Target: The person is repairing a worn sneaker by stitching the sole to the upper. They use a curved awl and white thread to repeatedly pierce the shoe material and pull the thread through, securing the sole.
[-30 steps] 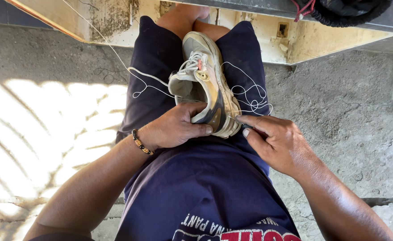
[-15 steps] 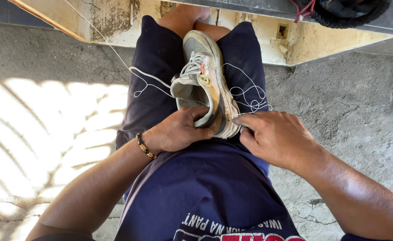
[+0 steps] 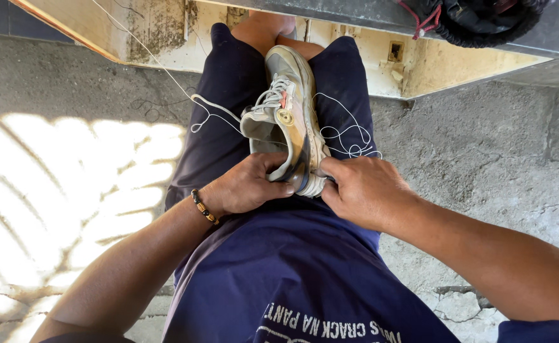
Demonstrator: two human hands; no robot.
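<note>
A worn grey-and-white sneaker lies on its side on my lap, between my thighs in dark blue shorts, toe pointing away from me. My left hand, with a beaded bracelet on the wrist, grips the heel end, thumb against the sole edge. My right hand presses at the heel's sole edge from the right, fingers pinched together; what they pinch is hidden. A thin white thread loops over my right thigh and runs from the shoe's left side up to the upper left.
Rough grey concrete floor surrounds me, with sunlit stripes at the left. A stained cream wall base runs across the top. A dark bag-like object with a red cord sits at the top right.
My right hand has moved left and closed in on the shoe's heel edge. My left hand has shifted its grip slightly on the heel. The shoe stays on my lap.
</note>
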